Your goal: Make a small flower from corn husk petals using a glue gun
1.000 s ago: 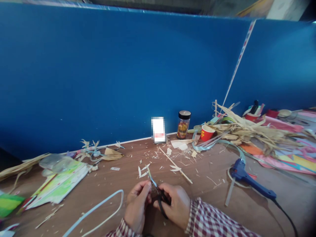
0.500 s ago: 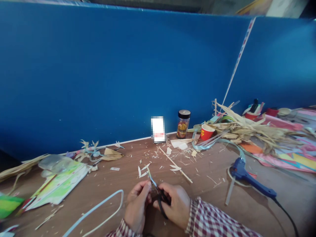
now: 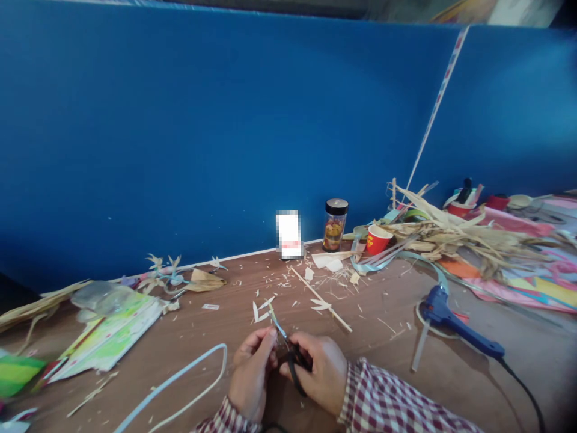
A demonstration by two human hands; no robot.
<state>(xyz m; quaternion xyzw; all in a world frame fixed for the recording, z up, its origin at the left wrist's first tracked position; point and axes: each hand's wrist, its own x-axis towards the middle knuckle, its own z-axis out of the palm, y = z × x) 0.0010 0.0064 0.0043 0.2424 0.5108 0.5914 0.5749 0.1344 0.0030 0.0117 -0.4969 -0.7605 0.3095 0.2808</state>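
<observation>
Head view, right hand point(image 3: 322, 374) curled round scissors point(image 3: 292, 368)

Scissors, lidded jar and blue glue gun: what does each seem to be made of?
Scissors: blades apparently shiny metal, given their pale glint; black handles, likely plastic.
Jar: clear glass or plastic, contents showing through; which, I cannot tell.
Glue gun: probably smooth plastic, from its evenly blue, molded-looking body.

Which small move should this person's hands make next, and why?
Probably ease the bare left hand slightly back before any snip: the bare right hand grips the black-handled metal scissors, and their blades lie close beside the left hand's pinched fingertips; whether they touch is unclear.
</observation>
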